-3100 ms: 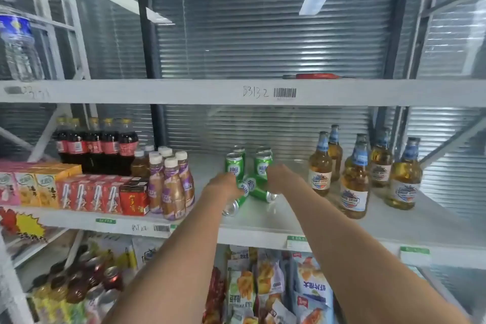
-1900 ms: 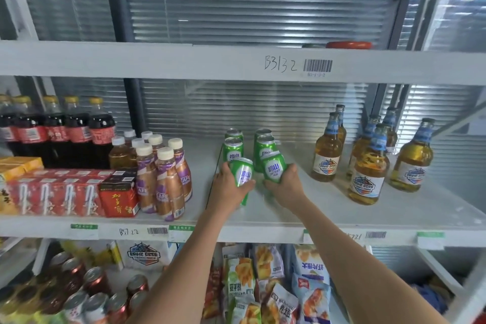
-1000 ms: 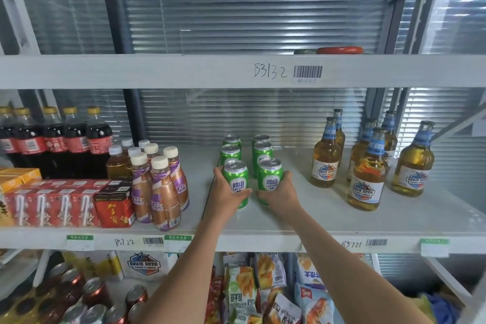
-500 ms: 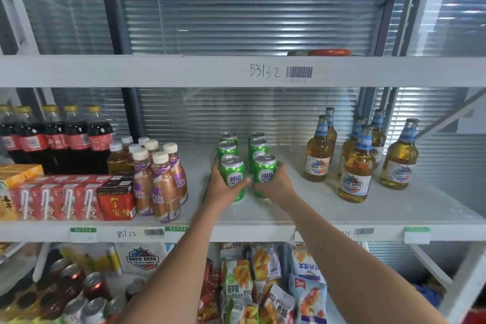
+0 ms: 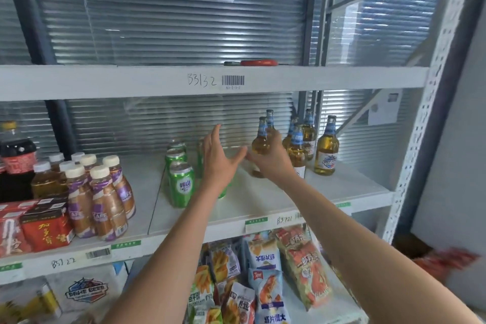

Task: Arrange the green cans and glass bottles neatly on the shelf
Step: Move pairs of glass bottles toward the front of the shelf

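1. Your left hand is nearest, fingers spread wide and holding nothing, raised in front of the right-hand row of green cans, which it largely hides. The cans stand upright in two rows mid-shelf; a backward sweep of that wrist could topple the front can behind it.
2. Your right hand is wrapped around the body of the nearest glass bottle, whose lower half it covers. From this angle you cannot tell how firm that grip is.
3. The other glass bottles stand in a loose cluster just beside it. Drag the held one sideways and it may knock a neighbour; glass is top-heavy and slides easily on the smooth shelf.
4. The rear cans and the bottles at the back are partly masked, so their count and alignment are hard to make out.
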